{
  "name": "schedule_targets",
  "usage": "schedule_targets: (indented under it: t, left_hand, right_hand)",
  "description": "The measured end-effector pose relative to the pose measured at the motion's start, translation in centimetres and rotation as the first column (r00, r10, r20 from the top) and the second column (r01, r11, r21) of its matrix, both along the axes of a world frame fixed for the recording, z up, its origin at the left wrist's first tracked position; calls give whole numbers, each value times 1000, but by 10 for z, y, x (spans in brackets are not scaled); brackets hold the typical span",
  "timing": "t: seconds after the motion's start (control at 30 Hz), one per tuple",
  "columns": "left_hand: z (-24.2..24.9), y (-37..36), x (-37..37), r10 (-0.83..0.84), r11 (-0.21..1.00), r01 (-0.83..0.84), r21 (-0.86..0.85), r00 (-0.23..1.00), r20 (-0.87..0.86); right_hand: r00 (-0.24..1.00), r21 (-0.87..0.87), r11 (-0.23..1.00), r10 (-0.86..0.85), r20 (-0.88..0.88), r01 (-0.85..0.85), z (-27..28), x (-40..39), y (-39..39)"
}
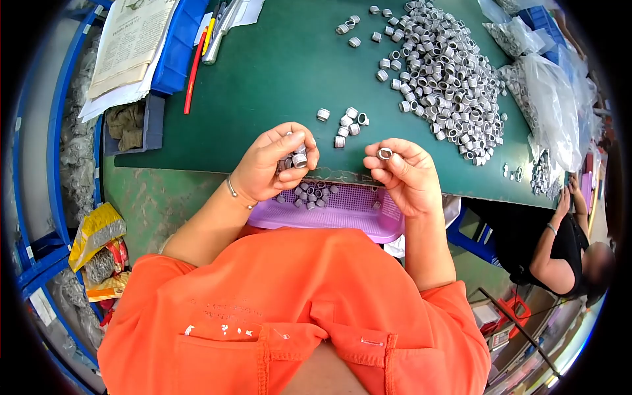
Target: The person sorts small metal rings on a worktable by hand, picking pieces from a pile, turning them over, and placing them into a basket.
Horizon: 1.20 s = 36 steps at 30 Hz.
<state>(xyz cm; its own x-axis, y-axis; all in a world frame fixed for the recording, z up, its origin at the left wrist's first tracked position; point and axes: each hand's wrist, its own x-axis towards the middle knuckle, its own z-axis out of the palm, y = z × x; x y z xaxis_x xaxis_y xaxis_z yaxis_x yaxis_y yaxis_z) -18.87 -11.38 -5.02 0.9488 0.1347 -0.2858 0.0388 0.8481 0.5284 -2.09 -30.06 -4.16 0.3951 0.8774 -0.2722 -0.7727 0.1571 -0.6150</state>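
Note:
My left hand [280, 160] is curled around several small grey metal rings [299, 158], holding them above the near edge of the green table. Between thumb and fingertips, my right hand [405, 172] pinches one metal ring [384, 153], its opening facing up toward me. A few loose rings [347, 125] lie on the table just beyond and between my hands. Below them, a purple plastic basket [368, 230] holds more rings [309, 195] near its left side. A large heap of rings [454, 82] covers the far right of the tabletop.
A blue bin [179, 49] with papers [131, 46] stands at the left, near pens [214, 33] and a grey box with cloth [126, 126]. Clear plastic bags [553, 105] line the right edge. Another person [559, 253] works at the right. Blue shelving [56, 145] rises on the left.

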Motion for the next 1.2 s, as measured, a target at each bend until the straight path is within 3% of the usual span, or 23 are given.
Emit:
schedule_targets:
  t: [0.07, 0.13, 0.17, 0.2, 0.23, 0.27, 0.3, 0.33, 0.4, 0.47, 0.6, 0.7, 0.73, 0.8, 0.83, 0.87, 0.93, 1.07, 1.2]
  left_hand:
    - [-1, -1, 0, 2, 1000, -2, 11, 1000, 1]
    - [-1, 0, 0, 7, 1000, -7, 25, 1000, 2]
    - [-1, -1, 0, 6, 1000, -6, 29, 1000, -7]
    - [0, -1, 0, 6, 999, -6, 34, 1000, -15]
    - [0, -1, 0, 11, 999, -11, 34, 1000, -17]
    - [1, -1, 1, 9, 1000, -8, 23, 1000, -26]
    - [1, -1, 0, 2, 1000, -2, 12, 999, -36]
    - [0, -1, 0, 2, 1000, -2, 12, 999, -37]
    - [0, 0, 0, -7, 1000, 7, 7, 1000, -22]
    - [-1, -1, -2, 1, 1000, 0, 27, 1000, -21]
    - [-2, -1, -3, 1, 999, 0, 36, 1000, -21]
    - [1, 0, 1, -11, 1000, 11, 23, 1000, -27]
    - [1, 0, 1, -14, 1000, 14, 7, 999, -30]
    - [0, 0, 1, -13, 1000, 14, 23, 1000, -27]
    - [0, 0, 1, -8, 1000, 8, 27, 1000, -24]
    - [0, 0, 0, -2, 1000, 2, 31, 1000, -21]
    - [-1, 0, -1, 3, 1000, -2, 27, 1000, -23]
    - [0, -1, 0, 5, 1000, -4, 21, 1000, -23]
    - [-1, 0, 0, 0, 1000, 0, 18, 1000, -13]
  right_hand:
    - [1000, -33, 999, -10, 19, 11, 2, 1, -2]
    - [985, 0, 986, 165, 54, -165, 2, 7, -9]
    - [942, -174, 947, 298, 156, -271, 7, 13, -13]
    - [940, -173, 946, 302, 156, -275, 11, 11, -8]
    - [699, -290, 945, 310, 644, -152, 14, 7, 0]
    - [233, -319, 948, 307, 923, 15, 17, 3, 8]
    - [111, -337, 935, 325, 939, 115, 19, 0, 15]
    - [112, -337, 935, 325, 939, 114, 15, -4, 23]
    - [-83, -159, 954, 186, 979, 253, 5, -7, 39]
    - [-139, -146, 954, 187, 972, 262, -3, -6, 42]
    - [-15, -170, 958, 179, 984, 232, -3, -4, 33]
    - [425, -194, 973, 125, 896, 122, 1, -5, 24]
    - [426, -199, 972, 129, 896, 125, -1, -5, 20]
    - [819, -103, 994, 30, 574, 36, -1, -7, 15]
    - [884, -101, 995, 26, 467, 24, -1, -7, 13]
    - [884, -102, 994, 28, 467, 23, 0, -6, 12]
    - [984, -86, 996, 15, 180, 0, 1, -6, 10]
    - [999, 14, 999, 34, 39, -34, -5, -4, 7]
    - [1000, 28, 1000, -3, 19, 2, -9, -4, 6]
